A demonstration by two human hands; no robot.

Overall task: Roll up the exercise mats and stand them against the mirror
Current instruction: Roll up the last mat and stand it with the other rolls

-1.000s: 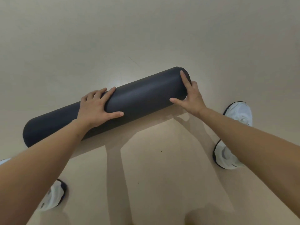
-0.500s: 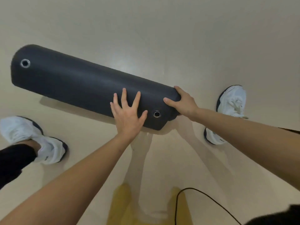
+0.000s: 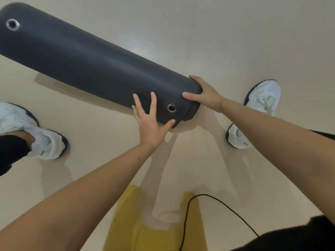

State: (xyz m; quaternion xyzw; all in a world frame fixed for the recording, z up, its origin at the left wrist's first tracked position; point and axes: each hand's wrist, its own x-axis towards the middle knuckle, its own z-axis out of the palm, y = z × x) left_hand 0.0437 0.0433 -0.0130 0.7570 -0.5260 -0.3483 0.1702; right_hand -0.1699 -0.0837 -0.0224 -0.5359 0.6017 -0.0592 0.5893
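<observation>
**Dark grey mat, rolled, under both hands**

Head view: dark grey foam, the rolled mat (image 3: 94,64) lies as a thick tube across the pale floor (image 3: 235,33), running from about ten o'clock in to the centre of the picture. A metal eyelet (image 3: 171,107) shows near its close end, and another (image 3: 12,24) at the far end. The left hand (image 3: 151,124) rests flat on the roll just left of the close eyelet, fingers spread wide, thumb out toward the eyelet. The right hand (image 3: 206,95) cups the close end of the roll, thumb laid along its side, fingers together over the top edge. White shoes stand at nine o'clock (image 3: 36,134) and three o'clock (image 3: 257,113). At six o'clock, yellow cloth (image 3: 126,223) and a thin black cable (image 3: 213,200).
</observation>
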